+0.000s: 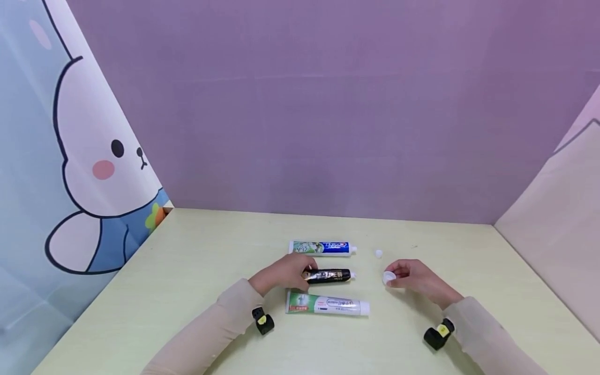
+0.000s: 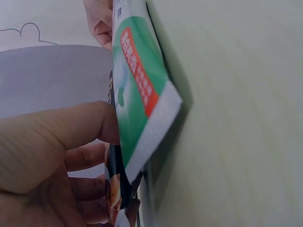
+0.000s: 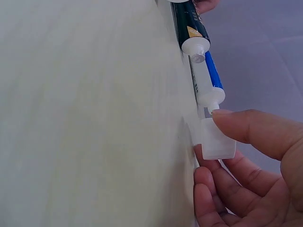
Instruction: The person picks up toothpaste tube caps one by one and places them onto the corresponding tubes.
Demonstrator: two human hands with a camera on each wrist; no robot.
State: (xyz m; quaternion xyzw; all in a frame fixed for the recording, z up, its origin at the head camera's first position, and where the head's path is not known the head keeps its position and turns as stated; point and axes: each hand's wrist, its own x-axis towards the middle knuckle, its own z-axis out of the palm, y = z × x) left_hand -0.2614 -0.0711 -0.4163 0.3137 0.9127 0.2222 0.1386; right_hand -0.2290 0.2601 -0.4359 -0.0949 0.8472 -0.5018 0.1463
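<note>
My left hand (image 1: 285,272) grips the tail end of a black toothpaste tube (image 1: 332,276), which lies on the table with its white nozzle uncapped and pointing right. In the left wrist view the fingers curl about the black tube, partly hidden by a green and white toothpaste tube (image 2: 137,94). That tube lies nearer to me and has its white cap (image 1: 364,308) on. To the right, my right hand (image 1: 417,278) pinches a white toothpaste cap (image 3: 218,139) between thumb and fingers, apart from the black tube's nozzle.
A blue and green toothpaste tube (image 1: 323,248) lies behind the black one, its nozzle bare. A smaller white cap (image 1: 378,253) sits on the pale table (image 1: 211,239) to its right. A purple backdrop (image 1: 328,114) rises behind, with a cartoon-printed cloth (image 1: 28,208) at left.
</note>
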